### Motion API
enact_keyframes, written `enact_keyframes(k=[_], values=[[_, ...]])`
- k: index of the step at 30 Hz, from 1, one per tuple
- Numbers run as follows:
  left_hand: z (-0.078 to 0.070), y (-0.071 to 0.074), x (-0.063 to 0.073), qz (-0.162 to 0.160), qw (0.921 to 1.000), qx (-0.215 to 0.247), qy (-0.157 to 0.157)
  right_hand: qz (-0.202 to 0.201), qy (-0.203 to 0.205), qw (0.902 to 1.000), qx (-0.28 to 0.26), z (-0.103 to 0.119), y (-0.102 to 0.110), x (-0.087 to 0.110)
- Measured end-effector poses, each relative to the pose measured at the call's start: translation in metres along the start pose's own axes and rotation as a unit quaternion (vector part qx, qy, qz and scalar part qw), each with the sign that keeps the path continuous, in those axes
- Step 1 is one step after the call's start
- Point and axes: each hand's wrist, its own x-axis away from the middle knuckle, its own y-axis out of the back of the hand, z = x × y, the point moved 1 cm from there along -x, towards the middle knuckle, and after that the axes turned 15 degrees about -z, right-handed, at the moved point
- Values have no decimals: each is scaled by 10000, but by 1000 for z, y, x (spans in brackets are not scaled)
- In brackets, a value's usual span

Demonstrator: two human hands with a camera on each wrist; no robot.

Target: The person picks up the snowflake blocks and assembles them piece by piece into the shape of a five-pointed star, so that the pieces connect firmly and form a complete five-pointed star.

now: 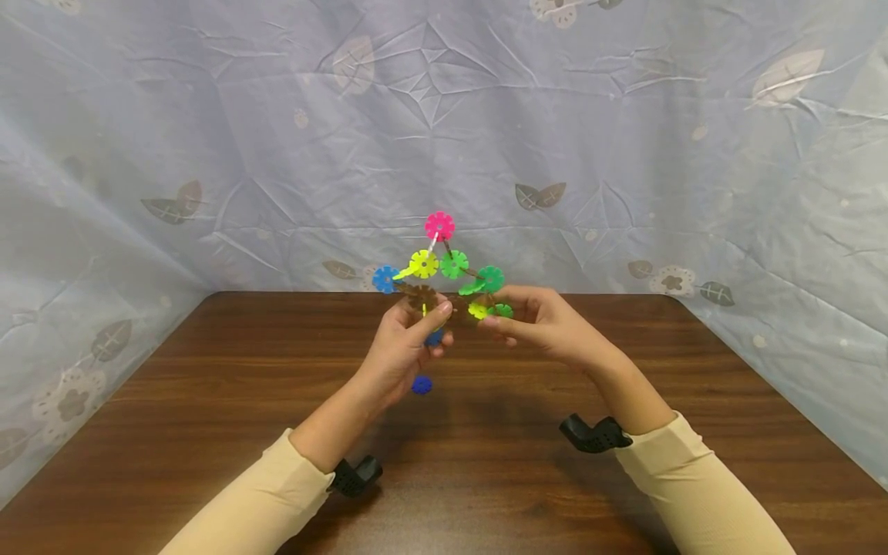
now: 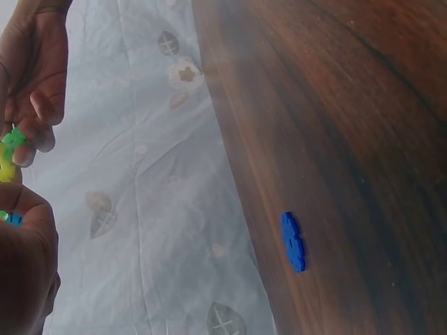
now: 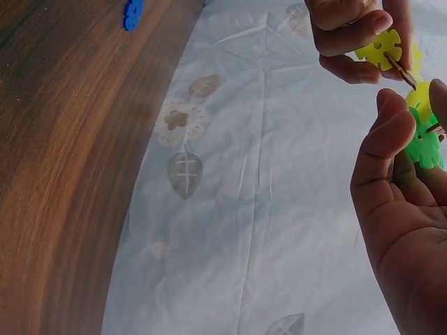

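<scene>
Above the table, both hands hold up a linked structure of notched plastic snowflake discs. A pink disc (image 1: 440,227) tops it; below come a yellow disc (image 1: 424,264), a green disc (image 1: 454,264) and, at the left, a light blue disc (image 1: 385,279). My left hand (image 1: 398,343) pinches its lower left part beside a brown disc (image 1: 419,295). Thumb and fingers of my right hand (image 1: 548,324) grip the lower right part, by a small yellow disc (image 1: 477,311) and a green disc (image 3: 423,143). The fingers partly hide the joints.
A loose dark blue disc (image 1: 422,385) lies on the brown wooden table (image 1: 208,432), below the left hand. Pale patterned cloth (image 1: 277,154) hangs behind and on both sides. Each wrist carries a black camera mount (image 1: 595,434).
</scene>
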Motion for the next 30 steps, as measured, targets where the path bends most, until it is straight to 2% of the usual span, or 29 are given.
enact_keyframes(k=[15, 30], values=[[5, 0, -1, -105, 9995, -216, -199, -128, 185, 9991, 359, 1, -2, 0], [6, -3, 0, -408, 9988, -32, -279, -27, 399, 9992, -7, -3, -13, 0]])
